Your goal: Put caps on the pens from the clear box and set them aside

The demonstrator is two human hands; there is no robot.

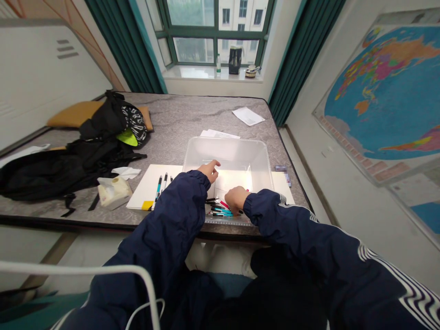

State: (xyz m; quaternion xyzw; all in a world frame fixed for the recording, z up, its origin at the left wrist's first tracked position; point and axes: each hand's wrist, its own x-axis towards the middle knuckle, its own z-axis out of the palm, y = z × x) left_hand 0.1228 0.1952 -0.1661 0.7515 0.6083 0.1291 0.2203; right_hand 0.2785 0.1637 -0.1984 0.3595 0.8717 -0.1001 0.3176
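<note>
A clear plastic bin [261,158] stands on a white board [144,188] at the near edge of a grey mattress. My left hand [210,170] rests on the bin's near left rim with fingers curled around it. My right hand [235,200] reaches down inside the bin, closed over a heap of pens [220,210] with black, red and teal barrels. What its fingers grip is hidden. Two more pens [161,183] lie on the board to the left of the bin.
A black backpack and dark clothing [79,156] cover the mattress's left side, with a tissue pack [113,191] near them. Loose papers [248,115] lie behind the bin. A window sill [213,73] holds a bottle and a dark container. A world map [388,91] hangs at right.
</note>
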